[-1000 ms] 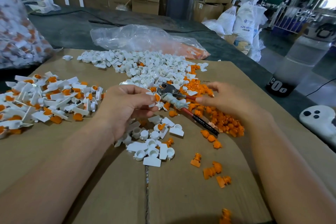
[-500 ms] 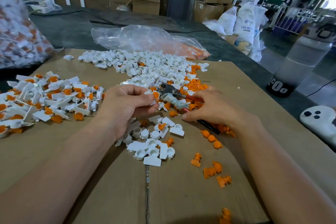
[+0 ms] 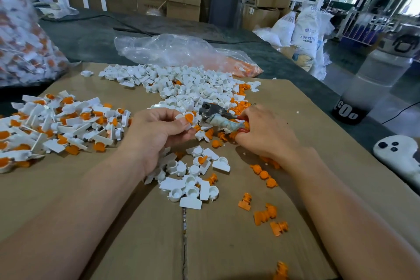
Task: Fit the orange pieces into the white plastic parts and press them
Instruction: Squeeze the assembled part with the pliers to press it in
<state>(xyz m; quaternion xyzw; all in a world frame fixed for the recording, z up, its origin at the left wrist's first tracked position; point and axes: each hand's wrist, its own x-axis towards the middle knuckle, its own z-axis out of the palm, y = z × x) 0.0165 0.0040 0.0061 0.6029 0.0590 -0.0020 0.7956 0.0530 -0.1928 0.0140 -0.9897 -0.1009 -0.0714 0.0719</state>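
OK, L hand (image 3: 156, 134) at frame centre pinches white part (image 3: 179, 116) w/ orange piece (image 3: 188, 118) seated in it. R hand (image 3: 266, 134) just right, fingers curled round pliers (image 3: 213, 112) handles, over loose orange pcs on cardboard (image 3: 227, 245).

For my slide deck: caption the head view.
The left hand pinches a white part with orange insert while the right hand grips pliers.
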